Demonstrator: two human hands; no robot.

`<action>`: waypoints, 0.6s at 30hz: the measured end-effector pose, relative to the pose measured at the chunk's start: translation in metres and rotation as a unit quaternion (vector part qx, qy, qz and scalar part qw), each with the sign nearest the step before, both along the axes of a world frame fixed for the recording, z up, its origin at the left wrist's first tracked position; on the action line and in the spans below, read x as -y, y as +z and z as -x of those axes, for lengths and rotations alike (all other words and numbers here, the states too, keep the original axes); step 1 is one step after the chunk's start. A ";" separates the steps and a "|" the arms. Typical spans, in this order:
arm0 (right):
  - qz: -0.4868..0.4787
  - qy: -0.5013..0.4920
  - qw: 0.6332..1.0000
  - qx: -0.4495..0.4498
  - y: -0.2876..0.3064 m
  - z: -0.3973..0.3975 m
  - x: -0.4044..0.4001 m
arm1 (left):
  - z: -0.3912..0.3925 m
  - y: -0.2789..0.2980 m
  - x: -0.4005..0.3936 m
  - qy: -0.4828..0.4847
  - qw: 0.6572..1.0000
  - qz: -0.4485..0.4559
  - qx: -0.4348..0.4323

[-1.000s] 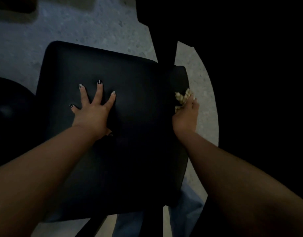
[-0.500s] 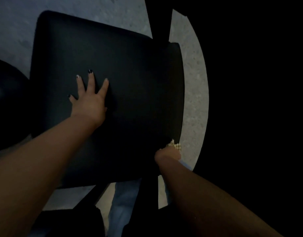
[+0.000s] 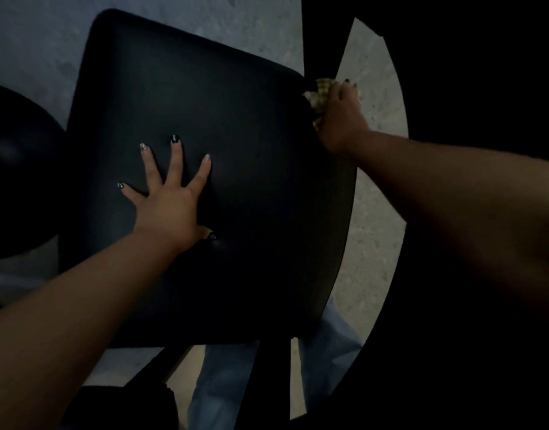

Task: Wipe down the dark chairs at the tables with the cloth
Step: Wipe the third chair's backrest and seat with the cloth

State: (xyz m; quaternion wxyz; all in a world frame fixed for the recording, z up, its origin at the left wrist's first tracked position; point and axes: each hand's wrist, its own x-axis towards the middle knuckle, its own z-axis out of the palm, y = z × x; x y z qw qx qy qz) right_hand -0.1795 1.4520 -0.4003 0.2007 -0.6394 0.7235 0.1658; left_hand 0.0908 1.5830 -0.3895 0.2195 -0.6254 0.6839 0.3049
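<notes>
Chair seat [image 3: 236,150] far half free; dark upright [image 3: 321,35] blocks right corner.

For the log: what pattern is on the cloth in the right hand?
A pale checked weave, beige and cream, on the cloth bunched under the right hand; head view.

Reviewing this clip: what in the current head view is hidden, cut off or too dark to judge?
- cloth: mostly covered by the right hand; its size is unclear.
- chair seat cleanliness: too dark to show dirt or wiped areas.
- Right side of the head view: black, nothing readable.
- Round dark object at left: cut by the edge, unidentifiable.
- Left hand: thumb largely hidden under the palm.
</notes>
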 end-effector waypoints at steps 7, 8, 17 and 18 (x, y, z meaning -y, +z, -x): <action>-0.018 -0.108 0.994 -0.022 -0.004 -0.022 -0.097 | 0.002 0.005 0.003 -0.006 1.000 -0.012 0.008; -0.035 -0.112 0.993 -0.034 -0.003 -0.025 -0.116 | 0.002 0.006 0.003 -0.007 1.000 -0.014 0.008; -0.030 -0.239 0.959 0.147 0.029 -0.074 -0.238 | 0.002 0.006 0.003 -0.005 1.000 -0.012 0.000; 0.031 -0.260 0.943 0.203 0.032 -0.074 -0.225 | 0.002 0.006 0.002 -0.007 1.000 -0.011 0.000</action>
